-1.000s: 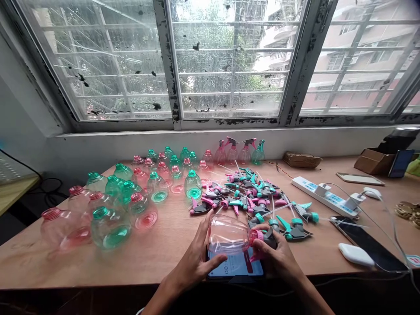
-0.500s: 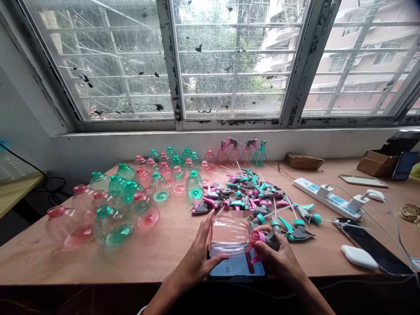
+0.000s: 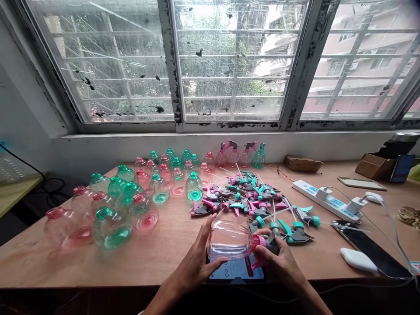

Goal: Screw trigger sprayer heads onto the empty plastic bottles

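Left hand [image 3: 196,264] cradles a clear pink plastic bottle [image 3: 229,238] as right hand [image 3: 280,264] pinches its pink-and-grey trigger sprayer [image 3: 268,243], best threaded square.

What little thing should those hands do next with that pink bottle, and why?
Probably turn the pink collar of the spray head tighter with the right hand, while the left hand steadies the pink bottle. The bottle lies sideways, the head sits at its neck, and the right hand pinches that collar.

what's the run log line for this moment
left hand: grips pink bottle | right hand: on spray head | phone: beneath bottle
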